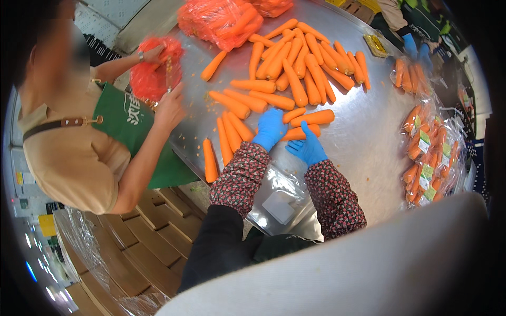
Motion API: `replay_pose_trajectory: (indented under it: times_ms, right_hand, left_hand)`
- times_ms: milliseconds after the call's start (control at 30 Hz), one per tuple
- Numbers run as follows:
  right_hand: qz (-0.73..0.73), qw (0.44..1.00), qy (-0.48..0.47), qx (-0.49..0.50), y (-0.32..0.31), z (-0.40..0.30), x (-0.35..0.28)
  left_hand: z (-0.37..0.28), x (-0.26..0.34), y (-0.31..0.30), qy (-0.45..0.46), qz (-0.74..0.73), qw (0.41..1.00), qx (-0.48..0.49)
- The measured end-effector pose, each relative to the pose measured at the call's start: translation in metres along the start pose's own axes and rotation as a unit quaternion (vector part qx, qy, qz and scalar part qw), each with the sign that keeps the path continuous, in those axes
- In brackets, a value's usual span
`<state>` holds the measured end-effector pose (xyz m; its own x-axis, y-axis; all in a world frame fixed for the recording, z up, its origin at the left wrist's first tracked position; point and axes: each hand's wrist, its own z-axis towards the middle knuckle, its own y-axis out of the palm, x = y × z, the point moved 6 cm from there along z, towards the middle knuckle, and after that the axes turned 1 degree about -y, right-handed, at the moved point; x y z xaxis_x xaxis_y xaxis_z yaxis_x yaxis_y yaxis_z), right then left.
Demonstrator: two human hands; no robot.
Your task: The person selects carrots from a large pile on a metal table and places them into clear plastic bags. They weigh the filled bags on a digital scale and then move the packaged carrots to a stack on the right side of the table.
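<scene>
Loose orange carrots [294,85] lie spread over a metal table [352,150]. My left hand [271,128], in a blue glove, is on carrots at the near side of the pile; its fingers are partly hidden, so its hold is unclear. To its right, my right hand [309,145], also gloved in blue, has its thumb raised and fingers spread beside a carrot [302,132]. Whether it touches that carrot cannot be told. Clear plastic bags [282,181] lie flat below and between my hands, with a white patch on them.
At the left, a co-worker in a green apron [138,130] handles a red plastic bag [154,75]. Bagged carrots [219,21] sit at the far edge. Packed, labelled carrots [429,158] lie at the right. Another person's blue-gloved hands [417,49] are beyond. Cardboard boxes [146,245] stand lower left.
</scene>
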<state>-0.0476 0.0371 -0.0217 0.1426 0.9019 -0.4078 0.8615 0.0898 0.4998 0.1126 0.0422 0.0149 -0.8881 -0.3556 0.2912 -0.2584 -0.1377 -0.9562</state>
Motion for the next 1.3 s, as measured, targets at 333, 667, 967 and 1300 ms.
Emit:
replay_pose_trajectory:
  times_ms: [333,667,967,1300]
  right_hand:
    - [0.046,0.982,-0.18,-0.04,-0.024,-0.033,0.005]
    - [-0.454,0.817,-0.345,0.09,-0.118,-0.245,0.061]
    - [-0.619,0.724,-0.261,0.157,-0.269,-0.38,0.119]
    - [-0.749,0.578,-0.289,0.145,-0.31,-0.365,0.147]
  left_hand:
    - [-0.076,0.056,0.024,-0.178,-0.754,0.537,-0.334]
    - [-0.27,0.191,-0.008,-0.132,-0.768,0.49,-0.391]
    - [-0.347,0.185,0.007,0.033,-0.456,0.823,-0.338]
    - [-0.347,0.209,0.084,0.161,-0.307,0.93,-0.121]
